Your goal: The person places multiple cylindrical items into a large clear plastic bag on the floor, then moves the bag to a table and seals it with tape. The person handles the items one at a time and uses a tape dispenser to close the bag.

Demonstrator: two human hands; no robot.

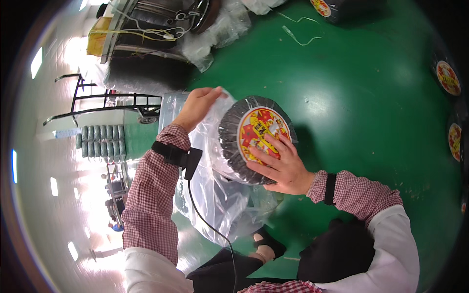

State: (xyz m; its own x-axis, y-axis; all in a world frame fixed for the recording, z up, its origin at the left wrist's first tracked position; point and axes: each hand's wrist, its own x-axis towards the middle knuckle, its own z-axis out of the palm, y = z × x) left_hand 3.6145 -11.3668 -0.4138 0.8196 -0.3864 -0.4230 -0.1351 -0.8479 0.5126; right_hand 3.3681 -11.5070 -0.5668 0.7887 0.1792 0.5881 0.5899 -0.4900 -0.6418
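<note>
A round black bundle (232,135) wrapped in clear film, with a red and yellow printed label (253,124) on its end, stands before me. My right hand (284,164) lies over the lower right of that label, fingers spread. The rim of a large clear plastic bag (209,146) is pinched in my left hand (201,104), up and left of the bundle. The bag surrounds the bundle's left side and hangs in loose folds below it. What is inside the lower folds cannot be told.
Clear plastic film (231,25) lies on the green floor (340,91) near a dark wrapped roll (146,71). A black hand truck (121,102) stands at left, beyond it stacked wrapped bundles (102,141). More labelled bundles (447,77) line the right edge. A plastic strap (302,42) lies on the floor.
</note>
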